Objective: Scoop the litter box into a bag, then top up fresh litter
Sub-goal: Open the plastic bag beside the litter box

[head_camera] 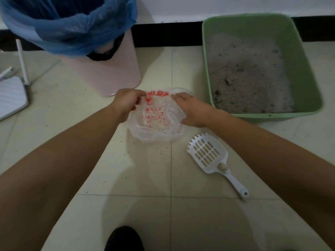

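Observation:
A clear plastic bag (155, 124) with red print lies on the tiled floor in the middle. My left hand (126, 102) pinches its left rim and my right hand (190, 109) grips its right rim, holding the mouth apart. A green litter box (304, 73) stands at the right, holding grey litter (244, 78) with a few clumps. A white slotted scoop (208, 154) lies on the floor below my right forearm, handle pointing down and right.
A pink bin (119, 77) lined with a blue bag (68, 24) stands at the upper left. A white device with antennas (12, 95) lies at the left edge. A dark shoe tip (123, 238) shows at the bottom. A black skirting board runs along the wall.

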### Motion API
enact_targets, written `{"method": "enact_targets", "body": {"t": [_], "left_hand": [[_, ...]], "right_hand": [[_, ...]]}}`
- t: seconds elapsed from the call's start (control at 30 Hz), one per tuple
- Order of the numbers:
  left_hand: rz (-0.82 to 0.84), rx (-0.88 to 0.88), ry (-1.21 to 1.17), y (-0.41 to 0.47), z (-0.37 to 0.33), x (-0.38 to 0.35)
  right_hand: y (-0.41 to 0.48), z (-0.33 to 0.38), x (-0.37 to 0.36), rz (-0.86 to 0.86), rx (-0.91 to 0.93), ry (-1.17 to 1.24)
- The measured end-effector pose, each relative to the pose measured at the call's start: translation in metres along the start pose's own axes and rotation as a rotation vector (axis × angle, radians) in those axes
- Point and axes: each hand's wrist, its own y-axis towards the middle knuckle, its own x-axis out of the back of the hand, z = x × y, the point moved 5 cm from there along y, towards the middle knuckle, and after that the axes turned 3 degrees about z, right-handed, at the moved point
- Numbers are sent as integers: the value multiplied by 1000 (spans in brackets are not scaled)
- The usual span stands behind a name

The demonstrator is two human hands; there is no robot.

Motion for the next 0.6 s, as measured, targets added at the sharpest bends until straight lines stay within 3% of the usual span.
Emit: {"method": "enact_targets", "body": {"t": [0.1, 0.2, 0.27, 0.37, 0.47, 0.6], "left_hand": [[48, -51, 24, -10, -17, -14], [44, -138, 251, -20, -34, -25], [14, -192, 346, -26, -46, -29], [-57, -259, 303, -35, -60, -33], [-60, -318, 312, -39, -62, -55], [40, -377, 421, -49, -62, -113]], "right_hand": [[-12, 0, 10, -107, 12, 53], [-27, 0, 19, -223, 58, 122], [-48, -3, 32, -392, 116, 146], [-90, -9, 41, -542, 92, 124], [-127, -15, 13, -409, 69, 4], [-158, -43, -60, 29, -108, -145]]}}
